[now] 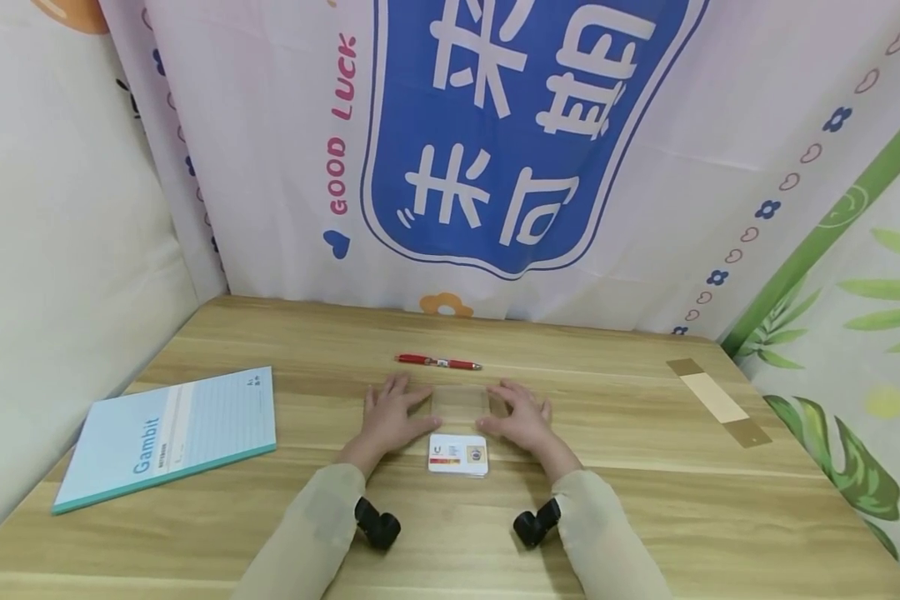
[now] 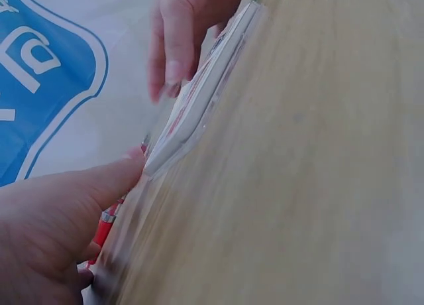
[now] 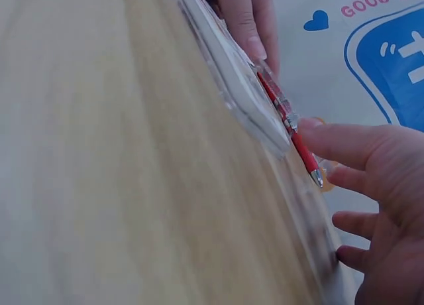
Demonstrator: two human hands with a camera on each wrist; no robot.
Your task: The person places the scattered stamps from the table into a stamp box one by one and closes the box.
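A clear flat plastic piece (image 1: pixel 459 407), apparently a lid, lies between my two hands on the table. My left hand (image 1: pixel 392 418) has its thumb and forefinger at the left side of the piece, fingers spread. On the other side, my right hand (image 1: pixel 523 421) touches or nearly touches it with thumb and forefinger tips, its fingers loosely extended. Just nearer to me lies a white printed card (image 1: pixel 450 455), on top of what looks like a card stack in a clear case (image 2: pixel 205 116). Both wrist views show the case edge-on, beyond the thumbs.
Behind the hands lies a red pen (image 1: pixel 438 362). To the left is a light blue notebook (image 1: pixel 172 437). A strip of brown tape with a pale middle (image 1: pixel 718 402) sticks to the table (image 1: pixel 720 500) at right. A printed curtain (image 1: pixel 285 167) hangs behind.
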